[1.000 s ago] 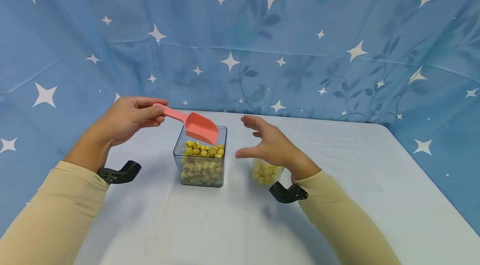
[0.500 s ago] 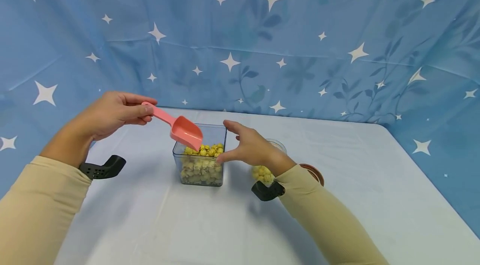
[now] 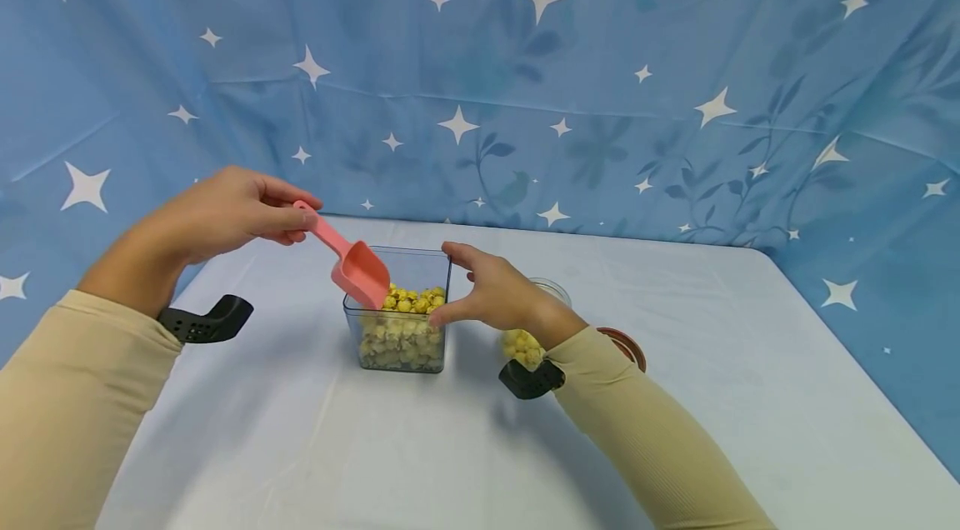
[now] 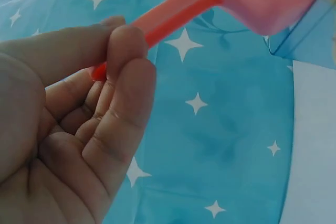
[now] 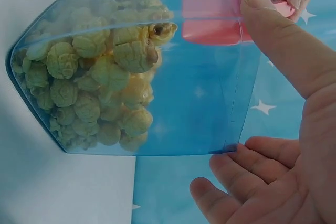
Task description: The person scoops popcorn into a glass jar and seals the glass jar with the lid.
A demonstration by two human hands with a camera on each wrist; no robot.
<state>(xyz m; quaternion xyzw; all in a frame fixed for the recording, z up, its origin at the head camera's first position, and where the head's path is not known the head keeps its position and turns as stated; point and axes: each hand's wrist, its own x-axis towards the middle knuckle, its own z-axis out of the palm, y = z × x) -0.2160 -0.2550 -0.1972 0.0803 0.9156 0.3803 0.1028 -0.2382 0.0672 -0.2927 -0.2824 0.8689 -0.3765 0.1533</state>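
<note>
My left hand [image 3: 232,217] pinches the handle end of a pink scoop [image 3: 362,273] between thumb and fingers. The scoop's bowl slants down into the mouth of a clear square container [image 3: 416,265], close over the yellow popcorn [image 3: 412,300] inside. Popcorn fills roughly the lower half. On the container's right side, my right hand [image 3: 495,292] spans the upper edge, thumb at the near corner and fingers at the far one. In the right wrist view, the thumb [image 5: 286,40] lies at the rim beside the scoop, and the fingertips touch the opposite corner.
Behind my right wrist stands a round clear jar [image 3: 553,290] holding pale yellow pieces, partly hidden. A brown ring-shaped thing [image 3: 628,347] lies to its right, partly covered by my sleeve. The white table [image 3: 405,455] ends at a blue star-patterned curtain [image 3: 480,55].
My right hand has moved left from over the jar to the container's edge. The scoop has shifted left, tilted more steeply and lowered into the container's mouth.
</note>
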